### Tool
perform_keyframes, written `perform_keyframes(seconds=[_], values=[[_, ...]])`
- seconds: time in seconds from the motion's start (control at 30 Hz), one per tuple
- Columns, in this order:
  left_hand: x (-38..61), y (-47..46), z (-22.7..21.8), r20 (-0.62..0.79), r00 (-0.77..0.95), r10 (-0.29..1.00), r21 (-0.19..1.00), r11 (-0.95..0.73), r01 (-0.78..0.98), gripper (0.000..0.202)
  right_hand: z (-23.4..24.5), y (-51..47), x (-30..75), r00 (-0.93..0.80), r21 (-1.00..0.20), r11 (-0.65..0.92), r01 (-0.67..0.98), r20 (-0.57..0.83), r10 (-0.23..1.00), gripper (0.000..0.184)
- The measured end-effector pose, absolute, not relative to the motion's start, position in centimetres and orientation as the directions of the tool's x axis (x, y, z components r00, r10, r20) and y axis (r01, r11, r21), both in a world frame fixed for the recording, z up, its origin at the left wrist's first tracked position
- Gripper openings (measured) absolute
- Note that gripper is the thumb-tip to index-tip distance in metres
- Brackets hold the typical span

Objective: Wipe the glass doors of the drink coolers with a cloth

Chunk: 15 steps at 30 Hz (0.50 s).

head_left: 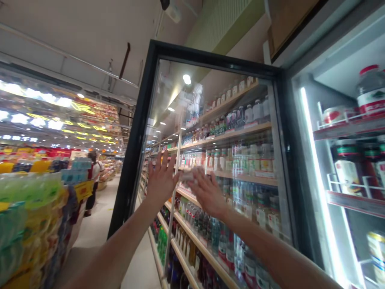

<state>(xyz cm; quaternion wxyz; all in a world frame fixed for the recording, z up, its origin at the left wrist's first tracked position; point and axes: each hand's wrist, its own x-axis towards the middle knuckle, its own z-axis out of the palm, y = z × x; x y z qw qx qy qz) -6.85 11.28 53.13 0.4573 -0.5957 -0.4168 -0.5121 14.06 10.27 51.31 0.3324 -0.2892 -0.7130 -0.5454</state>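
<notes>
A glass fridge door [216, 66] in a black frame stands swung open before me. My left hand [161, 178] is up at the glass with its fingers spread and nothing in it. Beside it, my right hand [207, 190] is at the pane, its fingers bent over a whitish, crumpled cloth [188, 175]. The right hand is slightly blurred, and whether the cloth is fabric or paper I cannot tell. Bottles on shelves show through or in the glass behind both hands.
At the right is the lit fridge interior, with a red-capped bottle [371, 88] on a wire-edged shelf [349, 126]. Stacked drink bottles [33, 188] line the left. A person [95, 176] stands farther down the aisle floor [104, 200].
</notes>
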Motion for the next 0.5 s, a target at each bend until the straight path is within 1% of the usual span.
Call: perform_keyframes(seconds=[0.03,0.07,0.1,0.13,0.17,0.2,0.23,0.27,0.33,0.37,0.43,0.47,0.5], values=[[-6.8,11.4,52.9,0.991,0.132,0.015,-0.125,-0.234,0.964,0.054,51.1,10.2,14.7,-0.653,0.625,0.242,0.742,0.756,0.050,0.044],[-6.8,11.5,52.6,0.991,0.134,0.001,-0.130,-0.234,0.963,0.055,51.3,10.3,15.5,-0.628,0.604,0.230,0.763,0.777,0.045,0.044],[-6.9,11.6,52.3,0.991,0.133,-0.008,-0.131,-0.236,0.963,0.055,51.9,10.4,16.3,-0.528,0.512,0.205,0.834,0.848,0.033,0.045],[-6.9,11.7,52.0,0.992,0.128,-0.015,-0.127,-0.239,0.963,0.056,52.6,10.6,17.1,-0.363,0.356,0.176,0.918,0.932,0.013,0.046],[-7.0,11.8,51.8,0.992,0.124,-0.022,-0.125,-0.242,0.962,0.055,53.4,10.8,17.5,-0.178,0.178,0.154,0.972,0.984,-0.010,0.048],[-7.1,11.8,51.7,0.993,0.118,-0.028,-0.122,-0.247,0.961,0.055,53.9,10.9,17.6,-0.045,0.047,0.147,0.988,0.999,-0.022,0.049],[-7.2,11.8,51.7,0.993,0.112,-0.035,-0.117,-0.257,0.959,0.055,54.1,11.1,17.4,0.011,-0.008,0.153,0.988,1.000,-0.019,0.050],[-7.0,11.8,51.8,0.993,0.110,-0.049,-0.119,-0.272,0.955,0.054,54.0,11.2,16.7,-0.003,0.004,0.169,0.986,1.000,-0.008,0.051],[-6.1,11.7,52.1,0.983,0.157,-0.097,-0.181,-0.340,0.923,0.052,53.1,11.0,14.9,-0.115,0.108,0.218,0.970,0.993,0.019,0.052],[-5.1,11.6,52.2,0.971,0.205,-0.123,-0.238,-0.398,0.886,0.051,52.4,10.8,14.0,-0.154,0.141,0.243,0.960,0.988,0.033,0.054],[-2.4,11.3,52.8,0.937,0.305,-0.168,-0.347,-0.536,0.770,0.050,51.5,10.2,13.2,-0.187,0.158,0.290,0.944,0.979,0.075,0.059],[-0.7,11.2,53.0,0.926,0.333,-0.179,-0.371,-0.599,0.710,0.050,51.3,9.8,13.5,-0.215,0.173,0.320,0.932,0.971,0.102,0.062],[1.0,11.1,53.3,0.926,0.335,-0.175,-0.366,-0.643,0.673,0.052,51.3,9.5,14.2,-0.261,0.201,0.357,0.912,0.957,0.128,0.064]])
